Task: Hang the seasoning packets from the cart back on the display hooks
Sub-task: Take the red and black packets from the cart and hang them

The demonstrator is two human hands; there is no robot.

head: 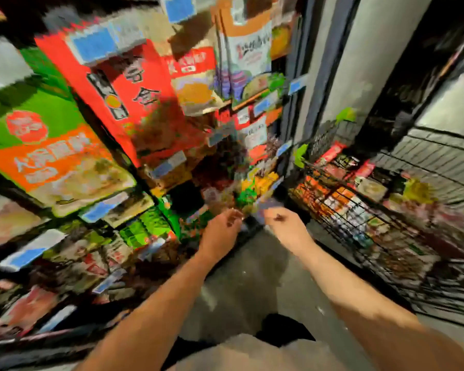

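Seemingly mid-hanging, both the left hand (221, 224) and right hand (285, 223) reach toward blurred low display hooks, fingers too smeared to tell, while remaining seasoning packets (340, 194) fill the black wire cart (413, 250) at right, so aligning a packet's hole comes next.

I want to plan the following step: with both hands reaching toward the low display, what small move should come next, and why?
Probably ease both hands forward to the low packets. The left hand and right hand are close together in front of them; blur hides whether they hold a packet. The cart stands to the right.
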